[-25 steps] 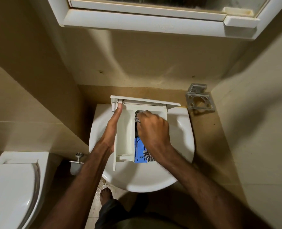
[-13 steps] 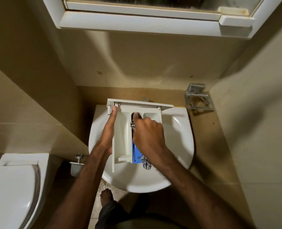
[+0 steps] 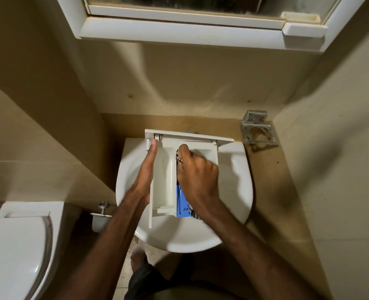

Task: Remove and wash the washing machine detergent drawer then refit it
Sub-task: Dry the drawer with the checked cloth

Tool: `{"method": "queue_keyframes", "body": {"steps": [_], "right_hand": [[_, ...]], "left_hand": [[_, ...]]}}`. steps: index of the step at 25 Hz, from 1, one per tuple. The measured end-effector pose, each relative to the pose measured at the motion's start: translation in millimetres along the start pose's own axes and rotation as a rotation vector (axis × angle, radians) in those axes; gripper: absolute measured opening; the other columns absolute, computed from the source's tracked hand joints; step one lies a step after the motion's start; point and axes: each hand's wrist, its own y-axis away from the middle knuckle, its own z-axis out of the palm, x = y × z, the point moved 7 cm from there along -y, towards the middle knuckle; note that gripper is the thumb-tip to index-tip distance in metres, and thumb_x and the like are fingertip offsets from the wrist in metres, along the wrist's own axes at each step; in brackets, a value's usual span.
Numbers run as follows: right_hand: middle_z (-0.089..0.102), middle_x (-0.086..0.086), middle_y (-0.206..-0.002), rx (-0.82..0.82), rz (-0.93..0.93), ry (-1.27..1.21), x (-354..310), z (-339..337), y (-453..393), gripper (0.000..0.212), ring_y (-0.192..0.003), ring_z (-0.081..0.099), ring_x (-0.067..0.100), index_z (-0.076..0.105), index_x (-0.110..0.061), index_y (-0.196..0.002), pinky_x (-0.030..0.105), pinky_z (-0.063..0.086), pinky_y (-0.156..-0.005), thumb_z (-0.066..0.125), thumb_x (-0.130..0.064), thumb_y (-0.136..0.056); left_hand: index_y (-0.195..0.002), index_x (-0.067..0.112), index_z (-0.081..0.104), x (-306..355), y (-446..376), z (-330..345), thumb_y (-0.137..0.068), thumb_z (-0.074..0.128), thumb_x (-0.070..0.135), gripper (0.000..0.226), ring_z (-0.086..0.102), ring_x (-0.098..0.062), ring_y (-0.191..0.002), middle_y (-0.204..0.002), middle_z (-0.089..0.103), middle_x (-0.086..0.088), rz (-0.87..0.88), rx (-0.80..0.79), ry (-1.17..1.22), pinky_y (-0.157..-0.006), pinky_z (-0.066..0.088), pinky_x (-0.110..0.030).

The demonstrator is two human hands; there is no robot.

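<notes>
Our left hand (image 3: 145, 169) lies flat along the outer left wall of the detergent drawer (image 3: 165, 180), fingers straight and the tips reaching up to the front panel; we judge it serves as a brace, so the drawer does not slide or twist while the other hand works. Our right hand (image 3: 197, 174) is curled round a striped cloth (image 3: 179, 160) and pushes it down into the middle compartment, knuckles up, with a tail of the cloth showing at the near end by the wrist. We take this for the washing step, the cloth wiping the channel above the blue insert (image 3: 182, 202).

The drawer sits between the two hands, laid across the white washbasin (image 3: 233, 191), front panel away from us near the wall and the open rear end toward us over the bowl. Holding it there probably lets any water or residue drop into the basin.

Further out, a metal toothbrush holder (image 3: 259, 132) is fixed at the right, a toilet (image 3: 17, 245) stands at the left, and a white cabinet (image 3: 190, 29) hangs above. Whether the tap runs we cannot tell.
</notes>
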Motion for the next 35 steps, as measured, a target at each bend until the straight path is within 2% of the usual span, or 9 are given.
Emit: {"method": "queue_keyframes", "body": {"steps": [5,8,11,14,19,23,27,30,35], "right_hand": [[0.062,-0.007,-0.071,-0.297,-0.109,-0.166,13,20,5,0.024,-0.067,0.064,0.024,0.056,-0.03,-0.093,0.032,0.046,-0.058,0.071,-0.015,-0.082],[0.067,-0.001,-0.066,0.041,-0.105,-0.06,10,0,-6,0.019,-0.06,0.067,0.029,0.066,-0.021,-0.093,0.031,0.045,-0.05,0.074,-0.011,-0.08],[0.072,0.0,-0.08,0.39,-0.085,-0.149,10,-15,17,0.01,-0.069,0.07,0.022,0.071,-0.017,-0.1,0.033,0.053,-0.051,0.073,-0.011,-0.092],[0.077,0.003,-0.101,0.568,0.168,-0.337,40,-31,30,0.026,-0.082,0.074,0.02,0.064,-0.017,-0.119,0.031,0.057,-0.062,0.073,-0.013,-0.095],[0.073,0.001,-0.11,0.23,0.348,-0.339,38,-17,17,0.028,-0.087,0.071,0.027,0.062,-0.023,-0.125,0.035,0.052,-0.066,0.064,-0.029,-0.097],[0.068,0.005,-0.116,0.062,0.316,-0.208,14,-7,9,0.035,-0.088,0.071,0.031,0.067,-0.02,-0.121,0.036,0.053,-0.065,0.069,-0.041,-0.093],[0.068,0.003,-0.113,-0.042,0.022,-0.262,-32,1,-4,0.028,-0.083,0.072,0.031,0.07,-0.021,-0.119,0.039,0.055,-0.065,0.071,-0.025,-0.092],[0.069,0.003,-0.108,0.017,0.022,-0.119,-28,-1,8,0.03,-0.072,0.072,0.027,0.073,-0.022,-0.118,0.033,0.053,-0.053,0.078,-0.024,-0.088],[0.067,0.008,-0.12,0.087,0.46,-0.096,66,-19,11,0.03,-0.089,0.071,0.032,0.069,-0.019,-0.123,0.041,0.056,-0.067,0.071,-0.026,-0.094]], "left_hand": [[-0.102,0.055,0.079,-10,3,-5,-0.096,0.042,0.078,0.044,0.077,-0.002,-0.092,-0.103,0.081,0.016,-0.003,0.0,0.016,-0.065,0.058,-0.013],[-0.093,0.053,0.081,-11,4,1,-0.1,0.04,0.073,0.046,0.076,0.003,-0.086,-0.095,0.081,0.018,0.03,0.045,-0.005,-0.061,0.056,-0.01],[-0.129,0.041,0.073,-8,3,-6,-0.095,0.044,0.078,0.058,0.072,-0.004,-0.112,-0.13,0.07,0.015,0.037,0.111,0.02,-0.075,0.056,-0.012],[-0.116,0.069,0.061,-14,6,-16,-0.098,0.039,0.075,0.03,0.06,0.029,-0.083,-0.111,0.061,0.044,0.033,0.154,-0.028,-0.06,0.045,0.001],[-0.067,0.075,0.066,-17,9,-1,-0.106,0.022,0.067,0.059,0.059,0.029,-0.066,-0.07,0.063,0.048,0.019,0.086,-0.005,-0.047,0.045,0.0],[-0.089,0.053,0.081,-22,-4,-5,-0.104,0.027,0.071,0.059,0.073,0.01,-0.08,-0.089,0.079,0.026,0.054,0.028,0.017,-0.057,0.054,-0.007],[-0.094,0.018,0.065,-28,-14,0,-0.116,0.028,0.018,0.044,0.069,0.01,-0.074,-0.073,0.072,0.025,0.097,0.001,0.153,-0.069,0.052,-0.007],[-0.11,0.02,0.078,-23,-17,3,-0.109,0.04,0.057,0.053,0.074,-0.014,-0.106,-0.105,0.079,0.002,0.06,0.036,0.086,-0.094,0.058,-0.028],[-0.132,0.042,0.07,-20,-17,-9,-0.097,0.042,0.078,0.057,0.071,-0.018,-0.12,-0.13,0.074,0.005,0.028,0.062,0.027,-0.089,0.061,-0.03]]}}
